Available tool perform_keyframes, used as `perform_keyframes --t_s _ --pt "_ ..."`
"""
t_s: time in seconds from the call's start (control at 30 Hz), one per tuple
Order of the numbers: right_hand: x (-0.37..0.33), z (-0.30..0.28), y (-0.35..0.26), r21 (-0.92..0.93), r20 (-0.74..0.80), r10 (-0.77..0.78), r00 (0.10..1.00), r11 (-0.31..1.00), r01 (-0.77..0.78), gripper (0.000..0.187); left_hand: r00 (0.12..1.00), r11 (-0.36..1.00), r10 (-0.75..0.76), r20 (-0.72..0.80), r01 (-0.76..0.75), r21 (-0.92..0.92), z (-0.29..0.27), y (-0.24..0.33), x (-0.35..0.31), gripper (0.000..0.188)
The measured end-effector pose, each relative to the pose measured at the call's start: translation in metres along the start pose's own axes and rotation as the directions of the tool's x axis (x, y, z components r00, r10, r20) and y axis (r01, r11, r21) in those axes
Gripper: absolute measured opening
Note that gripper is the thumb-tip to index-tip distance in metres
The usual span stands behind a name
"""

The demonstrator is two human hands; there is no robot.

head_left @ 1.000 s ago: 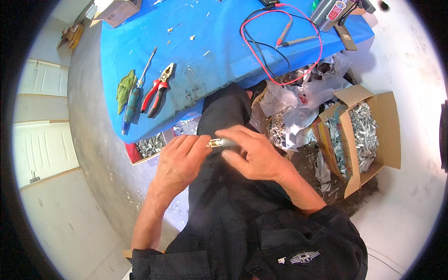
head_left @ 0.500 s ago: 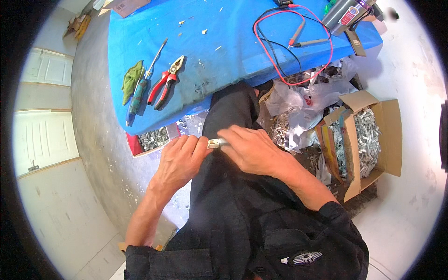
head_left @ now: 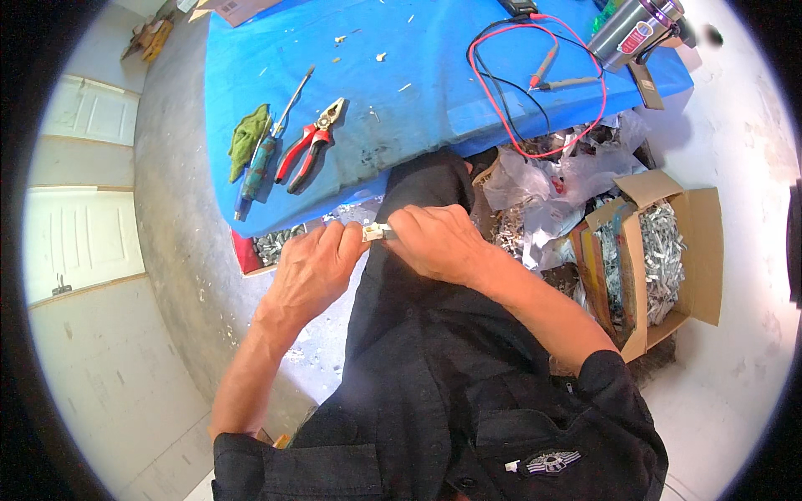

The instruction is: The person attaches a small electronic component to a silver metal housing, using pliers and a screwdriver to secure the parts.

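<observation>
A small whitish, oblong part [head_left: 376, 231] is stretched between my two hands above my dark-clothed lap. My left hand [head_left: 316, 260] pinches its left end between thumb and fingers. At the other end my right hand [head_left: 439, 242] grips it with bent fingers, which hide most of that side. A greyish piece shows beside the right fingertips; its kind is too small to make out. Beyond my left hand, on the blue-covered table [head_left: 418, 92], lie red-handled pliers [head_left: 311, 148] with jaws pointing away. Left of them are a screwdriver [head_left: 259, 167] and a crumpled green cloth [head_left: 248, 138].
Red and black test leads [head_left: 535, 83] run from a dark meter [head_left: 520, 7] near a steel flask [head_left: 631, 33]. Right of my legs, plastic bags [head_left: 576, 171] and an open cardboard box [head_left: 700, 250] hold small grey-white pieces. A red-sided box [head_left: 245, 253] stands under the table's edge.
Both hands have moved slightly up and away from my body, still holding the whitish part. The surroundings have shifted a little in the view.
</observation>
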State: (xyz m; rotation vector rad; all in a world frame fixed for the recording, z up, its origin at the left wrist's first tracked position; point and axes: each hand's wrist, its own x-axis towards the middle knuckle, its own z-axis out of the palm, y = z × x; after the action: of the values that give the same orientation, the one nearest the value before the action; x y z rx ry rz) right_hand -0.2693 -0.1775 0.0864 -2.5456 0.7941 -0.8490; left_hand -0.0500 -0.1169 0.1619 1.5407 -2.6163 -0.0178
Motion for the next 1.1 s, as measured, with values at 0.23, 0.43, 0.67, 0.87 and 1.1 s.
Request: perform_keyframes --t_s 0.23,0.43,0.67,0.87,1.1 --pt "0.017 0.003 0.006 0.028 -0.005 -0.036 0.999 0.999 0.036 0.032 1.0 0.999 -0.02 -0.024 0.021 0.033 -0.005 -0.01 0.002 0.02" --pt "0.038 -0.001 0.005 -0.02 -0.069 -0.065 0.996 0.998 0.064 0.034 0.992 0.995 -0.075 -0.105 0.082 0.062 -0.018 -0.02 0.006 0.022" --pt "0.017 0.029 0.012 0.046 -0.069 0.024 0.997 0.999 -0.021 0.032 0.67 0.718 -0.674 -0.311 0.493 -0.492 0.085 0.048 -0.003 0.008" --pt "0.021 0.032 -0.005 0.139 -0.044 0.072 0.996 0.988 -0.065 0.032 0.726 0.764 -0.616 -0.306 0.455 -0.457 0.084 0.037 -0.025 0.013" --pt "0.022 0.034 -0.012 0.174 -0.083 0.114 0.99 0.98 -0.098 0.031 0.62 0.609 -0.731 -0.285 0.403 -0.684 0.081 0.05 -0.016 0.016"
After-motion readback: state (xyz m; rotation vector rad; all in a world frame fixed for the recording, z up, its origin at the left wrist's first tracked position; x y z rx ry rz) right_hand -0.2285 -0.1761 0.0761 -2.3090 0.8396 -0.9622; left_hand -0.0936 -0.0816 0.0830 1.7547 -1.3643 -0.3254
